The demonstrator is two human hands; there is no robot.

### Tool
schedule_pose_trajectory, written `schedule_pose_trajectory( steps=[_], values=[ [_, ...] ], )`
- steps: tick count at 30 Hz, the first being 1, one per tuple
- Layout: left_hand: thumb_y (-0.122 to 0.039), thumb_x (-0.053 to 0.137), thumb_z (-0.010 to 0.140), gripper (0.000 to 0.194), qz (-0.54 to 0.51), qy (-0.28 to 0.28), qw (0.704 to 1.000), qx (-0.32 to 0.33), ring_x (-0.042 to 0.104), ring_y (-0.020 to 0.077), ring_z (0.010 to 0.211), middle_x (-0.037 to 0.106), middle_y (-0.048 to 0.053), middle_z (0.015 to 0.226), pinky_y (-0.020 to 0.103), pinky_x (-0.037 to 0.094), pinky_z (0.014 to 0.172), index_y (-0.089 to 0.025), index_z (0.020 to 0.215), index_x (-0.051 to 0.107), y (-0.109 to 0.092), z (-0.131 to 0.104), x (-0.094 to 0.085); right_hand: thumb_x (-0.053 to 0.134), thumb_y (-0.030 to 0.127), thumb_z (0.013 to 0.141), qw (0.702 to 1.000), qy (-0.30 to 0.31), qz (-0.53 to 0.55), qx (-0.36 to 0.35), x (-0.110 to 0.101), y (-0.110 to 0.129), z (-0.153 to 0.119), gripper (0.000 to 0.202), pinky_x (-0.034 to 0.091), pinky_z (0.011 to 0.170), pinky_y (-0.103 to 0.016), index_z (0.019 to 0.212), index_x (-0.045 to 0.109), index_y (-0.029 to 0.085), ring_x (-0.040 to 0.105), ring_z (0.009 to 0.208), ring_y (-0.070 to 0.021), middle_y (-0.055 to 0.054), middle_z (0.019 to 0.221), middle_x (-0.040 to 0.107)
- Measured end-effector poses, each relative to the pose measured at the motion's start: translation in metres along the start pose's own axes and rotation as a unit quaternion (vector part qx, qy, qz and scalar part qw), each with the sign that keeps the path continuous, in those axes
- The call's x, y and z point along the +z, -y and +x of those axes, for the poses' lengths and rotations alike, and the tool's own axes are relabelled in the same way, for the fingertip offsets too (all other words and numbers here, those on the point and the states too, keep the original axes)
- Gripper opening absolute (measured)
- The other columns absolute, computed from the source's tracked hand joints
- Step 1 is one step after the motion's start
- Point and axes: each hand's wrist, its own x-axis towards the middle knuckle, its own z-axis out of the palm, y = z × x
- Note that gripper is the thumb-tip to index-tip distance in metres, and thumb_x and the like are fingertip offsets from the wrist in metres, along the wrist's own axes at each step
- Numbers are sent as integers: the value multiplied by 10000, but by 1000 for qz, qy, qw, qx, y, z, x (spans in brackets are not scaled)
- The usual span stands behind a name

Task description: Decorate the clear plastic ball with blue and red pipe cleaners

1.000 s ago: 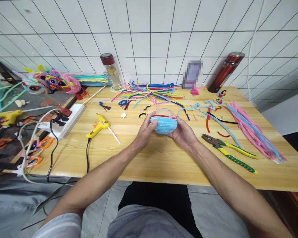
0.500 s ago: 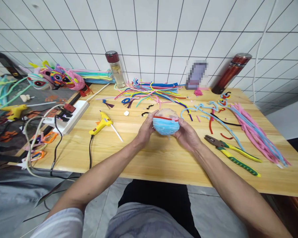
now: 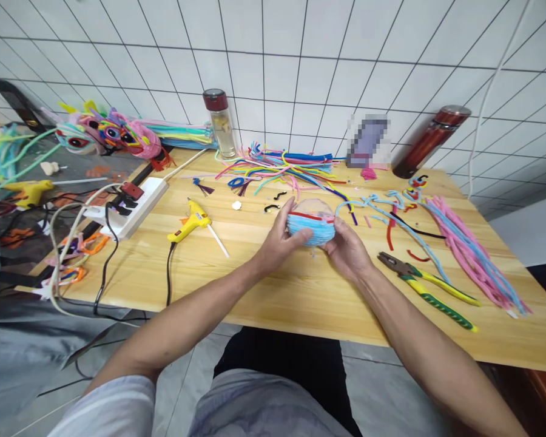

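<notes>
A round ball (image 3: 312, 226) wrapped in light-blue pipe cleaner, with a red strand across its clear pinkish top, sits between both my hands just above the wooden table (image 3: 273, 291). My left hand (image 3: 277, 243) cups its left side, thumb along the lower front. My right hand (image 3: 348, 247) grips its right side. A light-blue pipe cleaner (image 3: 368, 203) trails from the ball to the right.
A yellow glue gun (image 3: 192, 220) lies left of my hands, yellow-green pliers (image 3: 425, 282) to the right. Loose pipe cleaners (image 3: 286, 167) cover the back, a pink-blue bundle (image 3: 471, 249) the right. Two bottles (image 3: 221, 124) (image 3: 432, 142), a power strip (image 3: 131, 206) and finished dragon heads (image 3: 104, 133) stand behind.
My view has shifted a little. My hands have turned the ball slightly; my left thumb now lies lower across its front. Nothing else on the table has moved.
</notes>
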Motion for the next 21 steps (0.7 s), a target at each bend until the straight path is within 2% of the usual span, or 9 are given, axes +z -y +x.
schedule_pose_trajectory(
  steps=[2, 6, 10, 16, 19, 21],
  values=[
    [-628, 856, 801, 1074, 57, 9, 998, 35, 357, 388, 1610, 325, 145, 1759, 530, 349, 1308, -264, 1672, 342, 0, -2, 1, 883, 601, 793, 1000, -5, 5, 4, -1, -1, 1, 437, 646, 847, -343, 1062, 779, 273, 727, 986, -215, -15, 1096, 801],
    [-613, 863, 797, 1000, 97, -5, 994, 54, 397, 400, 1574, 400, 165, 1709, 558, 346, 1306, -239, 1619, 435, 4, 1, 0, 864, 655, 802, 1000, 7, -3, 22, -2, -3, 1, 486, 659, 868, -381, 1095, 770, 280, 744, 1007, -236, -24, 1099, 810],
    [-653, 816, 825, 969, 14, -21, 999, 20, 540, 368, 1453, 548, 162, 1582, 528, 451, 1228, -225, 1604, 429, 3, 5, -1, 829, 726, 801, 1000, 17, -17, 15, 0, -3, -1, 577, 658, 918, -426, 1157, 762, 277, 744, 1084, -263, -49, 1190, 805],
    [-679, 724, 887, 736, -122, -22, 990, -73, 679, 319, 1262, 670, 117, 1438, 477, 610, 1003, -257, 1463, 545, 0, 8, 2, 857, 702, 778, 1000, -11, -25, -3, 2, 1, -2, 544, 664, 893, -397, 1135, 772, 302, 719, 1143, -261, -32, 1272, 780],
    [-734, 724, 854, 761, -157, -16, 983, -96, 719, 314, 1190, 712, 126, 1378, 430, 645, 890, -240, 1416, 581, 1, 9, 3, 873, 697, 757, 999, -17, -27, -4, 3, 3, -3, 552, 666, 848, -384, 1135, 773, 307, 725, 1096, -253, -32, 1250, 782],
    [-793, 712, 823, 813, -150, -18, 982, -114, 748, 320, 1110, 746, 145, 1308, 386, 652, 759, -213, 1382, 601, 1, 10, 4, 895, 681, 734, 999, -21, -32, -7, 3, 3, -3, 552, 667, 823, -381, 1117, 770, 303, 731, 1046, -245, -29, 1200, 789]
  ],
)
